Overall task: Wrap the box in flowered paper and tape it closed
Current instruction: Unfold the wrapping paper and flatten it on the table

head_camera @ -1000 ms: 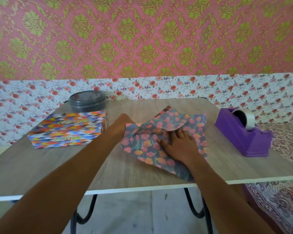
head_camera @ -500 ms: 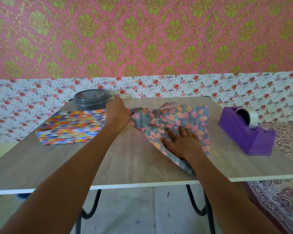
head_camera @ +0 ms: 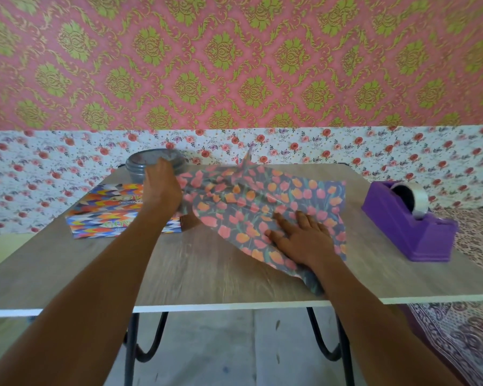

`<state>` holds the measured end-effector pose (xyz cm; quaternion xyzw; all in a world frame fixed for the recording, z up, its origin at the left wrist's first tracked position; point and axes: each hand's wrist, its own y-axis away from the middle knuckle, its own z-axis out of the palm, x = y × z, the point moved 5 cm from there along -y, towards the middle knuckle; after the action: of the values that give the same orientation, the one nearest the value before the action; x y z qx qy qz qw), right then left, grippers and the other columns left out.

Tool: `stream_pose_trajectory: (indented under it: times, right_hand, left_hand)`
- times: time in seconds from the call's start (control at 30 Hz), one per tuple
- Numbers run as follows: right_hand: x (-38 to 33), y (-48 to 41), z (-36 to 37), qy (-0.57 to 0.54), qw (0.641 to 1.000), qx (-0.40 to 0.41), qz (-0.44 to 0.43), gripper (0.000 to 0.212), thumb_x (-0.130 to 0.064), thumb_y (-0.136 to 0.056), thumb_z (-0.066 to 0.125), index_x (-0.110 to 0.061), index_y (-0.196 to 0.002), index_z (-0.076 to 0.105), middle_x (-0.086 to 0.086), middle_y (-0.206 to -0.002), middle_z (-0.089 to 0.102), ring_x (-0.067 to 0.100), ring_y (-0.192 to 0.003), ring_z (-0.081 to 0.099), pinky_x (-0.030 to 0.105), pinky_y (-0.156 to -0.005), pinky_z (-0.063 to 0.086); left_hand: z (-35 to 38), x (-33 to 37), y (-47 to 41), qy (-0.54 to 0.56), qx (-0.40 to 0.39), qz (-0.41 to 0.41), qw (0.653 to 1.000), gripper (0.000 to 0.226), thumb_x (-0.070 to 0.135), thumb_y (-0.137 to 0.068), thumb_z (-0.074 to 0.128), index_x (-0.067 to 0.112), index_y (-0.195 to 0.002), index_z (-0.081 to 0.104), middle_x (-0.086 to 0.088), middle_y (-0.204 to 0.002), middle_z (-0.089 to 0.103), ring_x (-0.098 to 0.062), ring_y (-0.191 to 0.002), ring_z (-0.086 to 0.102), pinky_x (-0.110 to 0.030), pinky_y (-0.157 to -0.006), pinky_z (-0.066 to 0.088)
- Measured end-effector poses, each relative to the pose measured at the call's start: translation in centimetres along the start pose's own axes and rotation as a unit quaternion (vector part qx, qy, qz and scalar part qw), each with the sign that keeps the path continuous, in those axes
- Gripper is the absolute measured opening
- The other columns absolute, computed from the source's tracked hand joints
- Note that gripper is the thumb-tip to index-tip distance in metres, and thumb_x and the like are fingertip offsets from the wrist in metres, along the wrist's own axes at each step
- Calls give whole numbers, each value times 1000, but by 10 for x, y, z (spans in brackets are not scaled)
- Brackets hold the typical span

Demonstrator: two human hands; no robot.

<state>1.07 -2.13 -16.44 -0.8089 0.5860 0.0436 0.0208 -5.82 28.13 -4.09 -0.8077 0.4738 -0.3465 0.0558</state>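
Left hand grips the paper at its 10 o'clock edge; right hand, fingers straight, presses it flat at 4 o'clock.

The box is flat and oblong, printed with bright chevrons in many colours. It lies flat on the table's left side, long side towards the viewer.

The paper is dark grey-blue with pink and orange tulips. It is creased and spreads across the middle of the table, just right of the box. Its right part lies flat under the pressing right hand. Its left edge is lifted off the table, gripped by the left hand, and one corner sticks up at the back.

A tape roll sits in a purple dispenser, well apart on the right.
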Motion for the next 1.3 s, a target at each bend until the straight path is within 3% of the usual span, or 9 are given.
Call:
stream_pose_trajectory:
  times: [0.3, 0.47, 0.6, 0.8, 0.9, 0.97, 1.07, 1.2, 1.3]
  right_hand:
    - [1, -2, -15, -11, 993, -107, -40, 73, -83, -92, 22, -58, -155, -7, 11, -171, -12, 34, -157, -10, 54, -124, 1]
    - [29, -11, -26, 43, 979, -189, -70, 81, -84, -89, 28, -59, -152, -16, 9, -170, -16, 34, -156, -16, 62, -123, 2]
    - [43, -9, -45, 44, 970, -208, -117, 88, -69, -94, 49, -53, -156, -13, 10, -171, -2, 32, -157, 8, 51, -124, 15]
    - [38, -23, -69, 100, 960, -228, -130, 115, -29, -73, 92, -50, -158, 17, -1, -168, 10, 30, -153, 24, 43, -116, 38]
    - [9, -21, -74, 74, 961, -214, -160, 79, -12, -86, 76, -40, -152, 43, -12, -170, -6, 26, -154, 22, 39, -112, 43]
    - [-9, -24, -74, -20, 969, -168, -178, 50, -4, -86, 60, -35, -124, 68, -9, -166, 23, 30, -135, 51, 47, -98, 52]
    - [-26, -28, -62, -38, 972, -103, -208, 24, -15, -92, 59, -30, -73, 58, 4, -97, 63, 29, -86, 58, 43, -76, 47]
    - [-31, -34, -49, -40, 980, 8, -193, 21, -21, -103, 48, -12, -121, 53, 20, -118, 61, 37, -108, 58, 40, -82, 46]
    - [-30, -36, -41, -32, 982, 21, -183, 47, -34, -107, 41, -35, -154, 34, 20, -135, 54, 40, -123, 51, 45, -98, 45]
  left_hand:
    - [-4, 1, -6, 28, -98, -44, 994, 40, 2, -89, 62, -11, -126, 51, -29, -115, 61, -42, -106, 60, -37, -72, 42]
    - [4, 9, 5, 30, -214, 4, 976, 97, -3, -87, 63, 8, -158, -3, -20, -93, 62, -27, -73, 60, -30, -53, 43]
    - [14, 6, 7, -19, -338, 24, 941, 32, 8, -80, 74, -2, -110, 68, -14, -82, 76, -30, -75, 75, -40, -74, 60]
    - [29, 26, 13, -215, -285, 142, 923, 36, 40, -100, 57, 5, -101, 62, -16, -102, 69, -26, -84, 62, -36, -78, 49]
    - [46, 38, 11, -178, -187, 154, 954, 33, 36, -99, 55, 6, -113, 60, -18, -116, 64, -37, -106, 61, -41, -83, 49]
    - [67, 43, 15, -103, -219, 122, 963, 32, 31, -101, 52, 2, -113, 61, -19, -119, 62, -37, -107, 59, -39, -85, 47]
    - [95, 43, 32, -36, -272, 46, 961, 34, 29, -99, 56, -1, -116, 57, -22, -115, 62, -37, -107, 59, -34, -79, 41]
    - [111, 35, 35, 58, -209, -12, 976, 39, 35, -85, 73, -1, -96, 62, -24, -98, 67, -37, -93, 65, -32, -66, 41]
    - [109, 24, 34, 123, -180, -59, 974, 32, 28, -78, 71, -4, -83, 69, -22, -78, 66, -33, -77, 67, -30, -59, 42]
